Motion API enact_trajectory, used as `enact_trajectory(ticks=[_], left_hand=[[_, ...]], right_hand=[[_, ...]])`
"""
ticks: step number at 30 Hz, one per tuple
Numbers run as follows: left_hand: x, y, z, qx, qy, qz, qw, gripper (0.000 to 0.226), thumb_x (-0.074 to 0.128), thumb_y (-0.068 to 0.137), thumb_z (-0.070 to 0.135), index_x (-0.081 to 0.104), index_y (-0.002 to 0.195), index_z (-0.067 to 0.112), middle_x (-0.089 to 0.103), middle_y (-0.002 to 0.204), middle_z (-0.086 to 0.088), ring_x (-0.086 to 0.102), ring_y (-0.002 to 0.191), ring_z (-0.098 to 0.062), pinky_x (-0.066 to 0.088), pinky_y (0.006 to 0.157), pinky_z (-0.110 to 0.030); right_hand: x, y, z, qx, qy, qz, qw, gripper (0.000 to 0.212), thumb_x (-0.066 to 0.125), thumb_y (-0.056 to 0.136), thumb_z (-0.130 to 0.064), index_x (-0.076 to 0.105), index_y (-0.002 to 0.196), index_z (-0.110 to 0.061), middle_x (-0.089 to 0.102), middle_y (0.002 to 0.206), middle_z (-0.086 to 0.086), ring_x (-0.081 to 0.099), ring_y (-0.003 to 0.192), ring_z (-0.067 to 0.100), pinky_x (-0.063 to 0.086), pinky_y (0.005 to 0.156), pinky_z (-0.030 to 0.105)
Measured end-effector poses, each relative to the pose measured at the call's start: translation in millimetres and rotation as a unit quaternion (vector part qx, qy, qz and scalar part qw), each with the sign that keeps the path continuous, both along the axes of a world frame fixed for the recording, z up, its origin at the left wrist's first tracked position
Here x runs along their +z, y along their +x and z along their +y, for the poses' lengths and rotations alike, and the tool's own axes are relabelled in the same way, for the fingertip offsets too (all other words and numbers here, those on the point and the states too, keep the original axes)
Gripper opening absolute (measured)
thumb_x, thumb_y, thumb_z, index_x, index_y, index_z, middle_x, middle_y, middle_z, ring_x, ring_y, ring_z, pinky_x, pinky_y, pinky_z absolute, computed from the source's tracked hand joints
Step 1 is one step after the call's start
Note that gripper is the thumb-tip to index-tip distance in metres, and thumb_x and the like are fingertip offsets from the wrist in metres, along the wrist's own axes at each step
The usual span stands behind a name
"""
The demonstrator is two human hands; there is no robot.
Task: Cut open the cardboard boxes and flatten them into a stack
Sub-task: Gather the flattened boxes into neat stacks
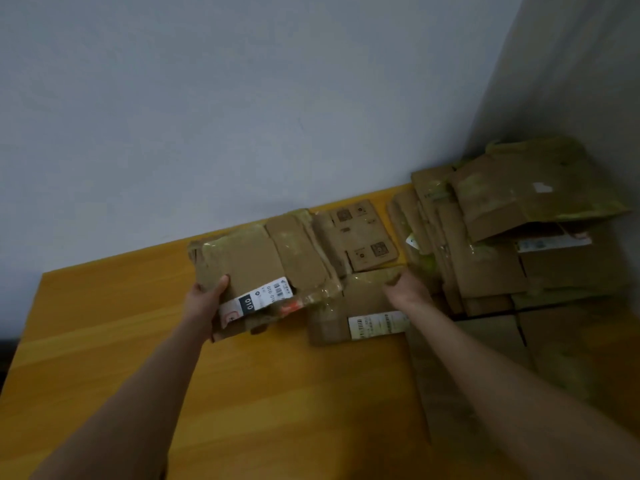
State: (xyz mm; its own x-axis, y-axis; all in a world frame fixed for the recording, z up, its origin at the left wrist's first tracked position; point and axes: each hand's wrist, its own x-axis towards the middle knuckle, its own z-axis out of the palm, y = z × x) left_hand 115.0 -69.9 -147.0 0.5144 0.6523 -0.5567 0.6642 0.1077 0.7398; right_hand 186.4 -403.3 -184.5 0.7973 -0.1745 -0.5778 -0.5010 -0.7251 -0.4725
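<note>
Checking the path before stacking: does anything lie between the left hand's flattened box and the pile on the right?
Yes: another flat box, gripped by the right hand, lies between the held box and the pile.

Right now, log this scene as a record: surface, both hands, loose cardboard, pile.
surface: yellow wooden table against a grey wall
left: left hand grips the left edge of the taped box, flattened, with a 010 label
right: right hand grips the far edge of the pale-label box, flattened
behind: printed cardboard piece lying flat
pile: stack of flattened boxes in the right corner, top sheet sprung partly open
cutting tool: none visible
</note>
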Motion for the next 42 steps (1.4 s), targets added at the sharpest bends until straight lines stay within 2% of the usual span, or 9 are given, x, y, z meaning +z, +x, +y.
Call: enact_trajectory(ticks=[4, 8, 12, 23, 26, 31, 35, 39, 42], left_hand=[[2, 0, -20, -0.065, 0.166, 0.116, 0.977, 0.063, 0.070, 0.087, 0.027, 0.041, 0.137, 0.003, 0.047, 0.136, -0.022, 0.055, 0.113, -0.038, 0.050, 0.088, -0.045], [9, -20, -88, -0.177, 0.343, -0.015, 0.922, 0.061, 0.064, 0.087, 0.012, 0.039, 0.142, 0.006, 0.036, 0.144, -0.017, 0.046, 0.124, -0.036, 0.042, 0.101, -0.042], [10, -30, -135, -0.296, 0.388, -0.084, 0.869, 0.054, 0.062, 0.086, 0.008, 0.047, 0.138, 0.005, 0.042, 0.140, -0.016, 0.045, 0.126, -0.033, 0.040, 0.104, -0.043], [84, 33, -129, -0.222, 0.212, -0.130, 0.943, 0.065, 0.055, 0.096, 0.034, 0.029, 0.149, 0.007, 0.036, 0.151, -0.013, 0.036, 0.138, -0.027, 0.033, 0.112, -0.041], [106, 45, -112, -0.159, 0.090, -0.128, 0.975, 0.081, 0.059, 0.091, 0.047, 0.020, 0.152, 0.010, 0.036, 0.151, -0.015, 0.039, 0.136, -0.034, 0.036, 0.110, -0.049], [93, 25, -54, -0.027, 0.028, -0.110, 0.993, 0.046, 0.063, 0.092, 0.029, 0.051, 0.130, 0.004, 0.061, 0.121, -0.014, 0.059, 0.108, -0.031, 0.049, 0.096, -0.050], [56, 4, -14, 0.048, 0.021, -0.079, 0.995, 0.047, 0.064, 0.092, 0.027, 0.049, 0.132, 0.007, 0.057, 0.126, -0.016, 0.058, 0.108, -0.033, 0.051, 0.089, -0.046], [5, -9, 10, 0.015, 0.033, 0.062, 0.997, 0.074, 0.066, 0.086, 0.049, 0.038, 0.145, 0.015, 0.037, 0.144, -0.019, 0.042, 0.129, -0.038, 0.041, 0.105, -0.050], [-17, -13, 10, 0.036, -0.104, 0.020, 0.994, 0.078, 0.070, 0.083, 0.047, 0.041, 0.140, 0.004, 0.048, 0.139, -0.019, 0.051, 0.123, -0.037, 0.044, 0.103, -0.049]], right_hand=[[-3, -5, 12, -0.005, -0.029, -0.016, 0.999, 0.057, 0.066, 0.086, -0.032, 0.041, 0.135, -0.018, 0.050, 0.132, 0.012, 0.049, 0.121, 0.033, 0.046, 0.097, 0.047], [0, -11, 12, -0.030, -0.053, -0.025, 0.998, 0.054, 0.066, 0.086, -0.030, 0.042, 0.132, -0.016, 0.055, 0.126, 0.012, 0.052, 0.117, 0.033, 0.048, 0.093, 0.046], [13, -8, 8, -0.046, -0.044, -0.045, 0.997, 0.018, 0.059, 0.092, -0.024, 0.062, 0.103, -0.011, 0.065, 0.100, 0.009, 0.062, 0.093, 0.025, 0.055, 0.075, 0.036], [163, 59, 0, -0.045, 0.023, -0.312, 0.949, 0.024, 0.040, 0.099, -0.031, 0.056, 0.097, -0.013, 0.059, 0.093, 0.010, 0.055, 0.085, 0.030, 0.040, 0.070, 0.034], [175, 62, 30, -0.065, 0.157, -0.294, 0.941, 0.027, 0.042, 0.100, -0.023, 0.058, 0.099, -0.001, 0.056, 0.091, 0.011, 0.050, 0.080, 0.024, 0.038, 0.069, 0.031], [143, 44, 100, 0.014, 0.246, -0.191, 0.950, 0.012, 0.056, 0.093, -0.019, 0.063, 0.099, -0.010, 0.063, 0.094, 0.006, 0.058, 0.088, 0.023, 0.047, 0.078, 0.033], [98, 37, 147, 0.134, 0.154, -0.124, 0.971, 0.049, 0.070, 0.084, -0.030, 0.056, 0.127, -0.012, 0.058, 0.129, 0.008, 0.055, 0.118, 0.026, 0.049, 0.094, 0.038], [55, 37, 164, 0.166, 0.042, -0.026, 0.985, 0.112, 0.073, 0.066, -0.065, 0.015, 0.152, -0.022, 0.013, 0.159, 0.011, 0.017, 0.144, 0.036, 0.026, 0.110, 0.057], [28, 39, 160, 0.154, 0.051, 0.027, 0.986, 0.130, 0.069, 0.055, -0.079, 0.002, 0.153, -0.026, 0.002, 0.160, 0.012, 0.009, 0.146, 0.037, 0.020, 0.112, 0.061]])
